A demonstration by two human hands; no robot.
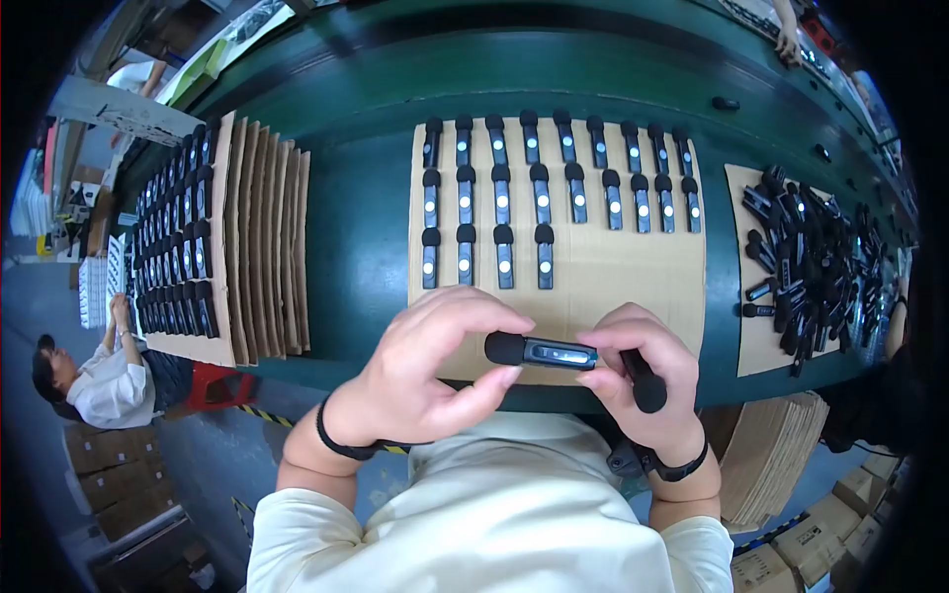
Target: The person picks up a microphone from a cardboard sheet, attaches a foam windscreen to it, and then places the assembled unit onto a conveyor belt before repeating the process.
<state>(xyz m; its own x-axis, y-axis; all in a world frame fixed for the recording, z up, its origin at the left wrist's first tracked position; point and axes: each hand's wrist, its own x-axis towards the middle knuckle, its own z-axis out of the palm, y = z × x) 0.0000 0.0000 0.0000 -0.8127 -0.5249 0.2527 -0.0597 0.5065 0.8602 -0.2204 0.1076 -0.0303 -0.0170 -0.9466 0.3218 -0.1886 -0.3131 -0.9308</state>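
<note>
A small black clip-on microphone (560, 354) with a round foam cap lies level in front of my chest, its glossy face turned up. My right hand (647, 371) pinches its plain end between thumb and fingers. A second black microphone (647, 383), foam end down, is tucked in the same hand. My left hand (425, 366) is around the foam cap of the first one, thumb below and forefinger above, held apart. Just beyond, a cardboard sheet (623, 272) bears rows of similar microphones, foam caps away from me, each with a pale round spot.
At the left, a stack of cardboard sheets (262, 247) leans beside more rowed microphones. A heap of loose microphones (801, 267) covers another sheet at the right. All rest on a green bench (361, 198). A person (124, 371) sits at far left; flat cardboard (776, 455) is stacked below right.
</note>
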